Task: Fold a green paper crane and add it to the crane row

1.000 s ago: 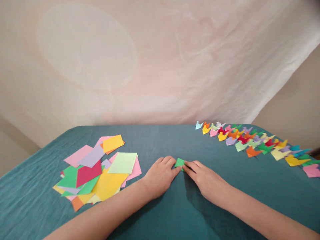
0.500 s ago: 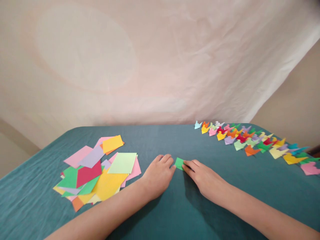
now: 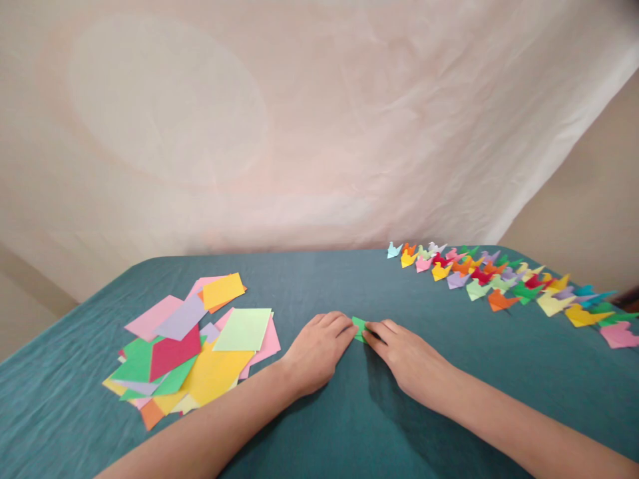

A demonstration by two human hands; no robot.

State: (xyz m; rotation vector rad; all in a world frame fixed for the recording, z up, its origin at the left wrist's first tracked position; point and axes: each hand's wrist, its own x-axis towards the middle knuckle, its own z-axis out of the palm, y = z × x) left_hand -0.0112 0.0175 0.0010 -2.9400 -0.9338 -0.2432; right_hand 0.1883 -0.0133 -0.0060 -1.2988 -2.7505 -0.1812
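Observation:
A small folded piece of green origami paper [image 3: 359, 328] lies on the teal cloth between my hands. My right hand [image 3: 404, 352] grips its right side, with the thumb and fingertips pinched together on it. From the left, my left hand [image 3: 319, 349] has its fingers bunched together, the tips meeting the paper's left edge. Fingertips of both hands cover parts of the paper, so its exact folds are hard to make out.
Loose coloured paper sheets overlap in a pile [image 3: 214, 372] to the left, close to my left forearm. Rows of small folded paper birds [image 3: 499, 283] stand at the right. Behind the table [image 3: 299, 279] hangs a pale cloth [image 3: 319, 133].
My left hand has moved slightly right, and its fingertips now reach the green paper's left edge. My right hand keeps its pinch in nearly the same place.

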